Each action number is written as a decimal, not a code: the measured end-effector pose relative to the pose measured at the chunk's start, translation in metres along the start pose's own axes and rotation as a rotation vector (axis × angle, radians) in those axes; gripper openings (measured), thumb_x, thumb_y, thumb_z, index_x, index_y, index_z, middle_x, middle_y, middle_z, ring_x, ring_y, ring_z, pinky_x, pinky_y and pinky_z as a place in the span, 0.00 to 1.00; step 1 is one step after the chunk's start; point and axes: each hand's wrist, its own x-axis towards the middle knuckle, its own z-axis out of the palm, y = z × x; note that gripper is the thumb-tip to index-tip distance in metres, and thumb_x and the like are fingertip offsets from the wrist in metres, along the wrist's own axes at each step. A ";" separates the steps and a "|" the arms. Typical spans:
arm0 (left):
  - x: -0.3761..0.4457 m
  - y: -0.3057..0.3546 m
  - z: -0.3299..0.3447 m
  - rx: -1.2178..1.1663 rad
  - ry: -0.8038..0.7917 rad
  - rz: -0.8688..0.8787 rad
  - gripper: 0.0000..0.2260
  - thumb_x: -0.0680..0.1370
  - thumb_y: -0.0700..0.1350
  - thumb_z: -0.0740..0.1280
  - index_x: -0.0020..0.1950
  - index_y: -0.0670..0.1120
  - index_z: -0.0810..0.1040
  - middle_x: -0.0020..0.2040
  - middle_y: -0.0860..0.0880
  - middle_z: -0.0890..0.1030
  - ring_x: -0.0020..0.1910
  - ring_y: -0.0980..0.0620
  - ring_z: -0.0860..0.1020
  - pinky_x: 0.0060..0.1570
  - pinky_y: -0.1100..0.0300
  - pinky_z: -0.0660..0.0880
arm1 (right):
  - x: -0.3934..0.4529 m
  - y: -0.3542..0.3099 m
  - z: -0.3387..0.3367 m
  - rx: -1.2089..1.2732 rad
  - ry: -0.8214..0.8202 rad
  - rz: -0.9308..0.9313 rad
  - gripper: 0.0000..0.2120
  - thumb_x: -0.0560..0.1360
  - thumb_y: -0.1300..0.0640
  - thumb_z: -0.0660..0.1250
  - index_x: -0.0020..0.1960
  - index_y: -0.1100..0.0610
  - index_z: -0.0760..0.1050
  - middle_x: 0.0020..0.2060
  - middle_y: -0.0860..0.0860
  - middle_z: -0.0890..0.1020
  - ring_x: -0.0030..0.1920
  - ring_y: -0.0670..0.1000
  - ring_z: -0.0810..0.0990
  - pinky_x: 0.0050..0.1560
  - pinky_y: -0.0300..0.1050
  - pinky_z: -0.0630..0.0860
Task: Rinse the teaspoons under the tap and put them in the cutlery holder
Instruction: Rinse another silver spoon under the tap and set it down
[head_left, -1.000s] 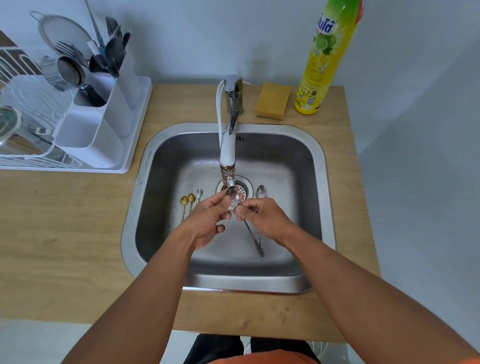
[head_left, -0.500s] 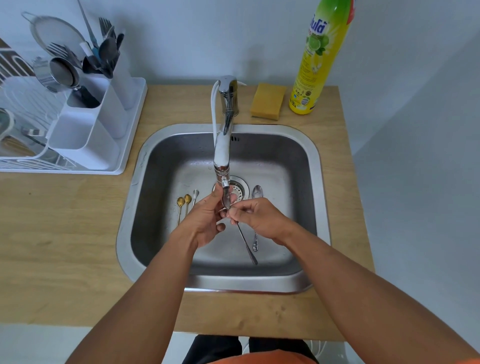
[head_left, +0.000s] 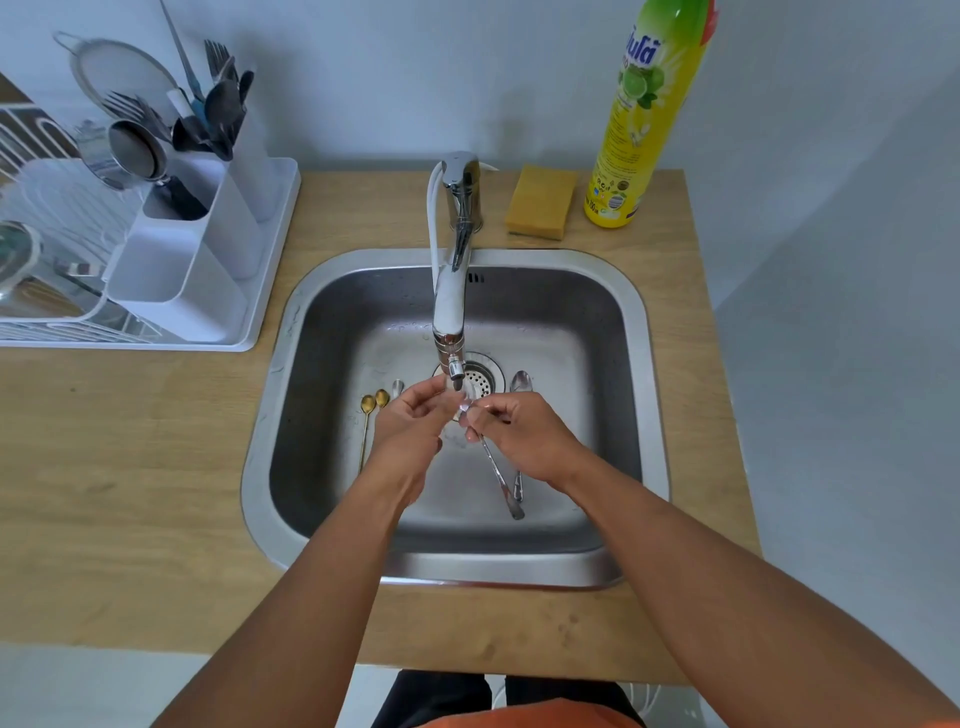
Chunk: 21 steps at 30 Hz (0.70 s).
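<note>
My right hand (head_left: 519, 434) pinches a silver teaspoon (head_left: 498, 475) near its bowl, just under the spout of the chrome tap (head_left: 452, 291), with the handle pointing down toward me. My left hand (head_left: 410, 423) meets it there, fingertips on the spoon's bowl. On the floor of the steel sink (head_left: 631, 332) lie two gold teaspoons (head_left: 371, 402) and a small silver one (head_left: 398, 385) to the left, and another silver teaspoon (head_left: 520, 382) to the right of the drain. The white cutlery holder (head_left: 202, 260) stands on the drying rack at the left, with several utensils in its back compartments.
A white drying rack tray (head_left: 270, 291) sits on the wooden counter (head_left: 130, 467) left of the sink. A yellow sponge (head_left: 540, 202) and a tall yellow dish-soap bottle (head_left: 639, 114) stand behind the sink at the right. A sieve (head_left: 119, 67) leans at the back of the rack.
Both hands have stayed under the spout with the teaspoon, shifting only slightly; the spoon's bowl has turned between my fingertips. The view has drifted a little.
</note>
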 end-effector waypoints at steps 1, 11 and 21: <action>-0.002 -0.001 0.001 0.035 -0.009 0.045 0.10 0.76 0.42 0.78 0.56 0.49 0.83 0.40 0.57 0.87 0.35 0.62 0.83 0.32 0.68 0.75 | -0.001 -0.001 0.001 0.000 0.006 -0.006 0.09 0.81 0.48 0.70 0.44 0.46 0.85 0.39 0.44 0.88 0.42 0.39 0.85 0.47 0.34 0.77; 0.003 0.010 0.018 0.196 0.250 0.102 0.13 0.82 0.49 0.68 0.39 0.50 0.86 0.33 0.54 0.85 0.30 0.63 0.79 0.38 0.61 0.72 | -0.004 -0.004 0.009 0.010 0.062 -0.014 0.08 0.81 0.50 0.70 0.44 0.43 0.85 0.40 0.42 0.88 0.45 0.39 0.86 0.49 0.38 0.76; 0.005 0.003 0.001 0.023 -0.157 0.036 0.06 0.77 0.45 0.75 0.50 0.44 0.85 0.31 0.54 0.79 0.31 0.56 0.71 0.30 0.64 0.71 | -0.006 0.004 -0.008 0.127 0.069 0.009 0.09 0.81 0.53 0.69 0.47 0.52 0.87 0.40 0.48 0.88 0.44 0.43 0.83 0.56 0.41 0.78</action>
